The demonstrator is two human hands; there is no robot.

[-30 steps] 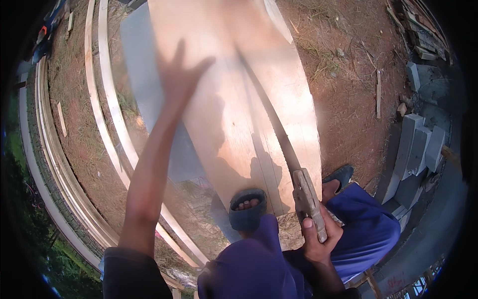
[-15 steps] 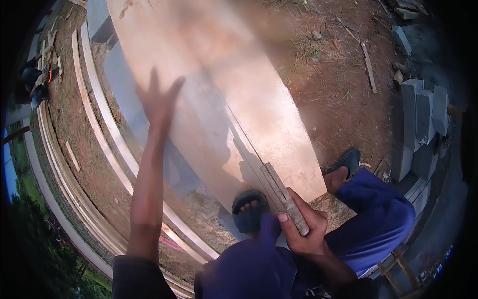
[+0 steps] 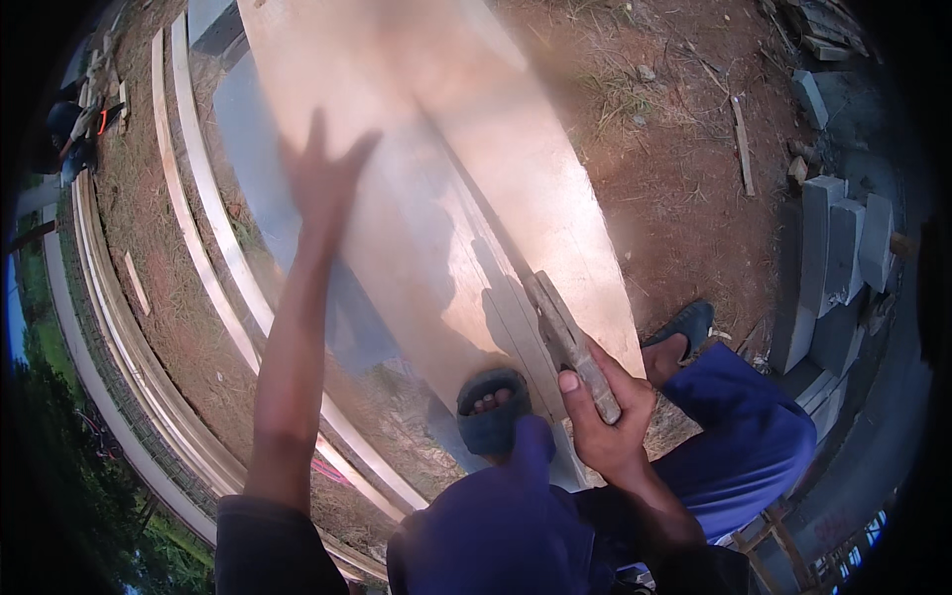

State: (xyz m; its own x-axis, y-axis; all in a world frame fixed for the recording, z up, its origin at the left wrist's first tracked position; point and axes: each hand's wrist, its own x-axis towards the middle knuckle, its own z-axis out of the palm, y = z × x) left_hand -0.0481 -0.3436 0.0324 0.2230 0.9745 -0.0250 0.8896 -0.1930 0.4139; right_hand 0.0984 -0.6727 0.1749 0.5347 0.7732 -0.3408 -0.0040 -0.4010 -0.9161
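Observation:
A broad, pale plywood sheet [image 3: 565,213] lies lengthwise before me, sunlit on its right and shadowed on its left. My left hand [image 3: 325,183] rests near its left edge, fingers spread. My right hand [image 3: 613,412] is closed around the worn wooden handle of what looks like a handsaw [image 3: 570,347]. A narrow dark blade runs from the handle up along the sheet, seen nearly edge-on; its far end blurs into shadow. Thin lines run along the wood beside it. My sandalled foot [image 3: 492,407] presses on the sheet's near end, left of the handle.
Long timber strips [image 3: 213,203] lie on the ground to the left, with a grey sheet [image 3: 253,149] partly under the plywood. Grey blocks [image 3: 821,243] are stacked at right. Another person [image 3: 67,129] crouches at far left. My other foot [image 3: 684,332] stands right of the sheet.
My right hand and the saw handle have shifted slightly up and to the right. The dark blade looks wider now. My left hand stays spread, nearly in place.

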